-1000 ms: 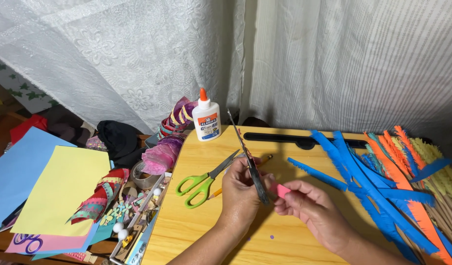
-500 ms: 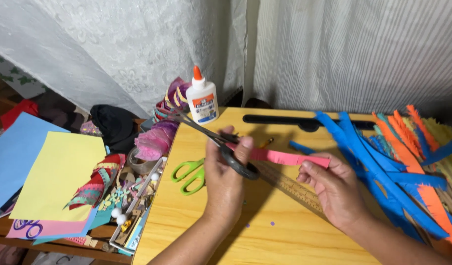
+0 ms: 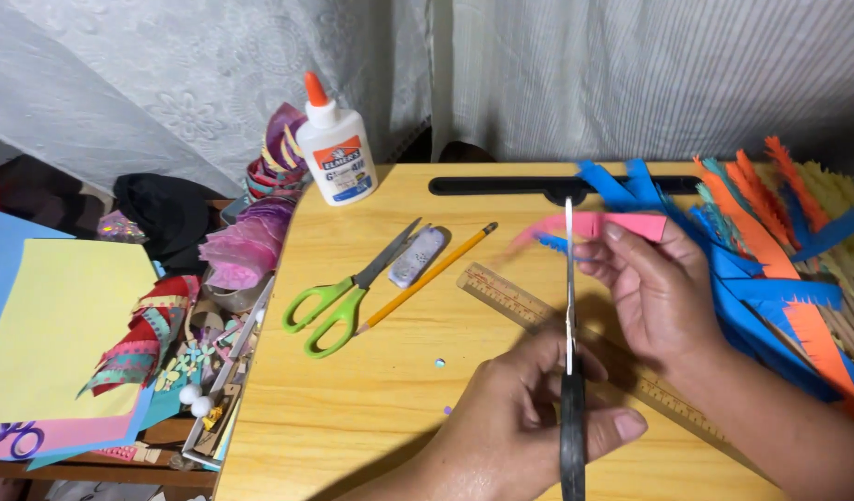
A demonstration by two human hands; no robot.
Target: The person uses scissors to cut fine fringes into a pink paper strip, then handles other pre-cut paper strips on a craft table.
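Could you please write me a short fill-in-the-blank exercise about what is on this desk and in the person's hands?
1. The left hand holds black-handled scissors whose blades point toward a ____ paper strip.
2. That strip is held by the ____ hand.
3. The scissors lying on the table have ____ handles.
4. The glue bottle has an ____ cap.

Missing words: pink; right; green; orange

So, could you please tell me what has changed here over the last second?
The left hand has swung the black-handled scissors from slanting to upright, blades at the pink paper strip, which the right hand lifted and turned level. The green-handled scissors, white glue bottle and wooden ruler stayed put.
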